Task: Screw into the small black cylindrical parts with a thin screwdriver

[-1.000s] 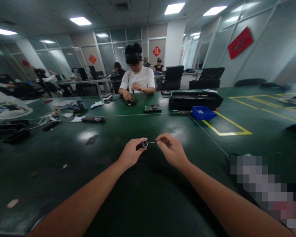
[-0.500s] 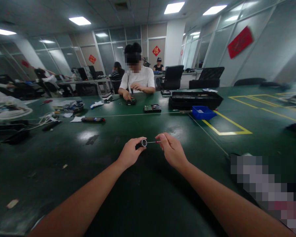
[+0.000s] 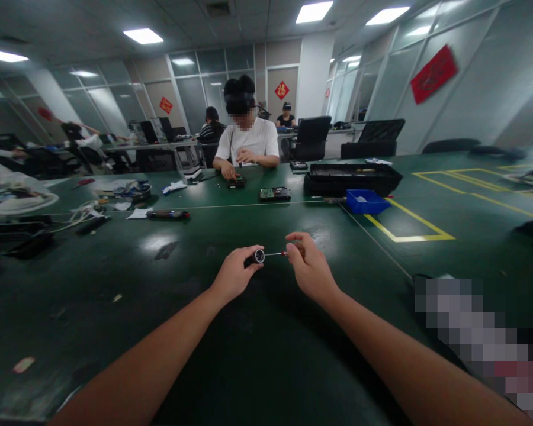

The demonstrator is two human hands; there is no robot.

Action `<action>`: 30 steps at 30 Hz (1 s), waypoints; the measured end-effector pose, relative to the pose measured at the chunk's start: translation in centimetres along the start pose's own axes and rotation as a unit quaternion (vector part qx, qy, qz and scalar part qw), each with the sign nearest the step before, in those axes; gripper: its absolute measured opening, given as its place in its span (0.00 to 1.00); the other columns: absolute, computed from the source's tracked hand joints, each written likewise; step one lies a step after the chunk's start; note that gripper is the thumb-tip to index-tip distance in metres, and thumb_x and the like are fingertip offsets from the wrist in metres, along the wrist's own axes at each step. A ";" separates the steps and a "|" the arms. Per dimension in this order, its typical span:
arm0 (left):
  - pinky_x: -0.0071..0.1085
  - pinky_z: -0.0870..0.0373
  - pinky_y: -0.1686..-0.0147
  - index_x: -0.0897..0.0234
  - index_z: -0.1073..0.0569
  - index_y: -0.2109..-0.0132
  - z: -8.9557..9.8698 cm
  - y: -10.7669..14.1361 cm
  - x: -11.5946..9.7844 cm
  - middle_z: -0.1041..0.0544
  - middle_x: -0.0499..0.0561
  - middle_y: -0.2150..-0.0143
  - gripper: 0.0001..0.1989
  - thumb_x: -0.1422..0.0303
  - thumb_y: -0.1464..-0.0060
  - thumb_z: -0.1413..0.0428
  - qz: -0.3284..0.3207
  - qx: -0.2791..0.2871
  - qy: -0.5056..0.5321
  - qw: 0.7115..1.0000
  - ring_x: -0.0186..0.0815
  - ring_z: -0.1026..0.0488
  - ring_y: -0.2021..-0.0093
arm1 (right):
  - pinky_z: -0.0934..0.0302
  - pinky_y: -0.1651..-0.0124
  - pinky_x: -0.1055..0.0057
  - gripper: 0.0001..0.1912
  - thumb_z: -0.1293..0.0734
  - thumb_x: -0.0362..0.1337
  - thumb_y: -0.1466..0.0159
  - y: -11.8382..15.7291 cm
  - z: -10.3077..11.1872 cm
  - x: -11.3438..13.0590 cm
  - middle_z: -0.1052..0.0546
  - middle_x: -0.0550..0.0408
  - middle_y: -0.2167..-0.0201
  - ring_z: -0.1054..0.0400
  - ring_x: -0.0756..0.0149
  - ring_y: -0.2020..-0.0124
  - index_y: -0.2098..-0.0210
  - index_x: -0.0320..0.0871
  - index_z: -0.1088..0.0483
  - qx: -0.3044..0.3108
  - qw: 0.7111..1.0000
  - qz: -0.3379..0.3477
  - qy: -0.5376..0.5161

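Note:
Above the green table, my left hand (image 3: 236, 273) is closed around a small black cylinder (image 3: 259, 256) with a silvery ring at its end, which faces me. My right hand (image 3: 311, 269) holds a screwdriver (image 3: 276, 254) with a thin metal shaft and a reddish handle. The shaft points left and its tip meets the cylinder's right side. The right thumb and index finger are spread a little around the handle, most of which is hidden by the hand.
Across the green table (image 3: 195, 355) a person (image 3: 249, 142) works on a small device. Ahead lie a circuit-board device (image 3: 274, 194), a black tray (image 3: 353, 179) and a blue bin (image 3: 366, 202). A dark tool (image 3: 167, 215) and cables (image 3: 84, 216) are at left.
The fingers of my right hand have loosened and shifted on the screwdriver handle, with the index finger raised. My left hand and the cylinder look unmoved.

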State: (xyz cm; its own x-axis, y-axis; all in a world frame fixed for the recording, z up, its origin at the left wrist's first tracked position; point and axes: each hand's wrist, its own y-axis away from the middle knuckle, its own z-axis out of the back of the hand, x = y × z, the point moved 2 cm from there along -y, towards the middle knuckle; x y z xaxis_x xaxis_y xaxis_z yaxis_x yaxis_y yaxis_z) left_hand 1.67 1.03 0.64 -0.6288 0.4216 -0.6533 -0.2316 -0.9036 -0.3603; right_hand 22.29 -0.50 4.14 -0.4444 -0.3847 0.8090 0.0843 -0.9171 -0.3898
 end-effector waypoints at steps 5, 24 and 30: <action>0.44 0.36 0.39 0.57 0.25 0.42 0.0 -0.1 0.1 0.23 0.51 0.43 0.20 0.71 0.41 0.39 0.010 0.004 0.000 1.000 0.42 0.28 0.43 | 0.37 0.65 0.67 0.12 0.39 0.44 0.31 0.0 -0.1 -0.2 0.24 0.56 0.69 0.28 0.64 0.69 0.54 0.46 0.31 0.016 0.999 -0.003 -0.031; 0.43 0.36 0.40 0.57 0.24 0.42 0.1 -0.1 -0.3 0.22 0.51 0.44 0.20 0.71 0.42 0.38 0.005 0.012 -0.009 1.000 0.43 0.28 0.44 | 0.36 0.66 0.68 0.17 0.41 0.50 0.29 -0.3 -0.2 -0.4 0.27 0.57 0.75 0.31 0.66 0.73 0.63 0.45 0.31 0.010 0.994 -0.042 -0.102; 0.42 0.35 0.41 0.57 0.25 0.42 0.2 0.0 -0.6 0.22 0.51 0.44 0.20 0.72 0.41 0.39 0.009 0.005 -0.007 1.000 0.43 0.28 0.44 | 0.31 0.56 0.62 0.14 0.34 0.49 0.35 -0.6 -0.8 -1.5 0.23 0.51 0.66 0.26 0.62 0.64 0.60 0.43 0.31 -0.027 0.974 -0.082 -0.212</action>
State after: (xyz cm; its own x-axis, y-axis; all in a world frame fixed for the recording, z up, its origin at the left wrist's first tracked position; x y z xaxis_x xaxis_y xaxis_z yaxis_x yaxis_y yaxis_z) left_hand 1.87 0.76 1.14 -0.6427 0.4038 -0.6511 -0.2276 -0.9121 -0.3411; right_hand 22.22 0.68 2.80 -0.0397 -0.2530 0.9667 -0.0097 -0.9673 -0.2536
